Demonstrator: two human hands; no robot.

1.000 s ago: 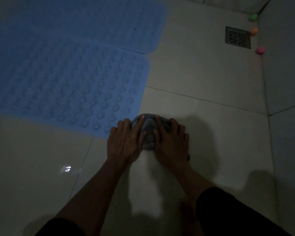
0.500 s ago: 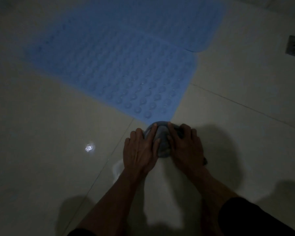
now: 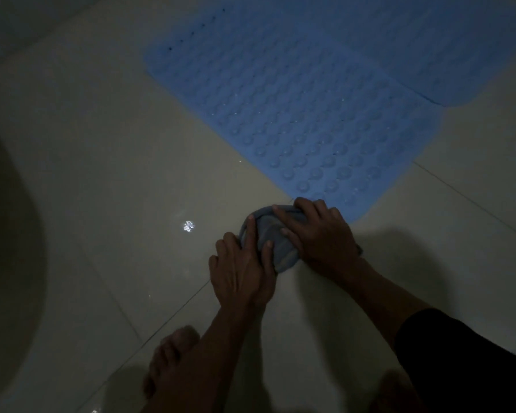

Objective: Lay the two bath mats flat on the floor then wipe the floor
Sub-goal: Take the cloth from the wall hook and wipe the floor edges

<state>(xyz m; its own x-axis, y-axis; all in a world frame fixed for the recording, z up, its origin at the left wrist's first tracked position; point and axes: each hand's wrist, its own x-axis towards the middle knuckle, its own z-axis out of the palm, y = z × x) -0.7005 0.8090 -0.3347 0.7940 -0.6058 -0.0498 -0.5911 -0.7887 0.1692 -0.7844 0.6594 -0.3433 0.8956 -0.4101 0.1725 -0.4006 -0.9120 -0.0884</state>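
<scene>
Grey cloth (image 3: 273,238) at frame centre on tiled floor (image 3: 108,162), pressed flat under left hand (image 3: 240,271) and right hand (image 3: 319,234), fingers extended. Near bath mat (image 3: 310,114) and far bath mat (image 3: 459,49) flat, upper right.

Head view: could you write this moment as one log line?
stage: wiping | left hand: presses cloth | right hand: presses cloth | bath mats: flat | floor: tiled
</scene>
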